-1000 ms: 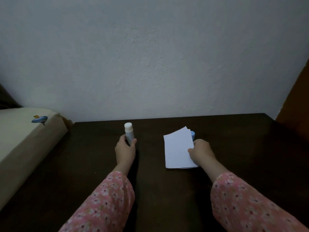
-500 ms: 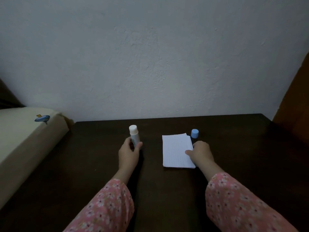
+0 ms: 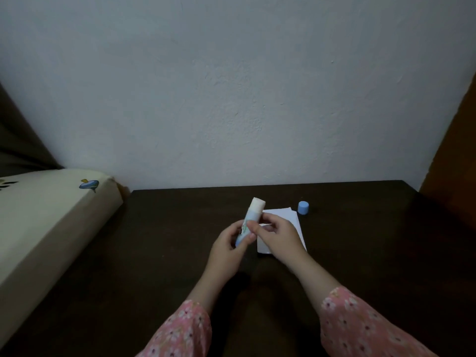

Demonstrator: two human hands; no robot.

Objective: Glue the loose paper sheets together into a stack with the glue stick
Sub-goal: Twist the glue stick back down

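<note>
The glue stick (image 3: 253,215) is lifted off the dark table (image 3: 167,253), uncapped, its whitish tip tilted up and to the right. My left hand (image 3: 228,247) grips its blue lower end. My right hand (image 3: 279,237) pinches the middle of the tube with thumb and fingers. A small stack of white paper sheets (image 3: 293,220) lies flat on the table behind and under my right hand, partly hidden by it. The blue cap (image 3: 303,207) stands on the table just right of the sheets' far corner.
A cream cushioned edge with a small blue print (image 3: 51,222) runs along the table's left side. A pale wall (image 3: 231,99) stands right behind the table. A brown wooden surface (image 3: 456,176) rises at the right.
My left hand lifted the glue stick from the table and brought it right, tilted. My right hand left the paper sheets and took hold of the tube.
</note>
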